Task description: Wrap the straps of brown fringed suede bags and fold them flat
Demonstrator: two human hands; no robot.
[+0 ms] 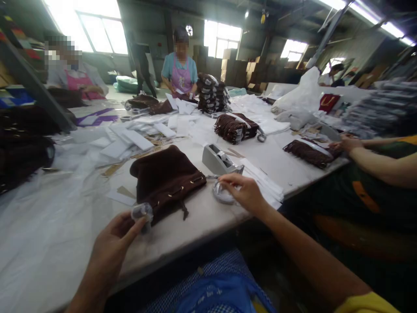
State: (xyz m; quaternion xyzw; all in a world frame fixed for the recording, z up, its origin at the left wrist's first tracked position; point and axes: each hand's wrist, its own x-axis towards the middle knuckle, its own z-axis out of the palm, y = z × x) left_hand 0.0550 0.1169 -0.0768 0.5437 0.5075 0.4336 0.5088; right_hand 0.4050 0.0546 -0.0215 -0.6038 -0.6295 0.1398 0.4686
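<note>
Small clear roll (142, 211) pinched between thumb and fingers of the left hand (110, 243), by the brown pouch (166, 174) on the table (195, 224). Right hand (247, 193): fingers bent over a shiny ring (224, 200) (tape, perhaps; whether gripped, I can't tell). Grey dispenser (215, 161) just behind. Risk: a careless sweep could snag the dangling drawstring (185, 212), dragging the pouch.

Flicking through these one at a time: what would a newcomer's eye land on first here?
Probably the dark brown drawstring pouch lying on the table between the two hands, with shiny eyelets along one edge. Next, the small clear item in the left hand, and the grey tape dispenser just beyond the right hand.
</note>
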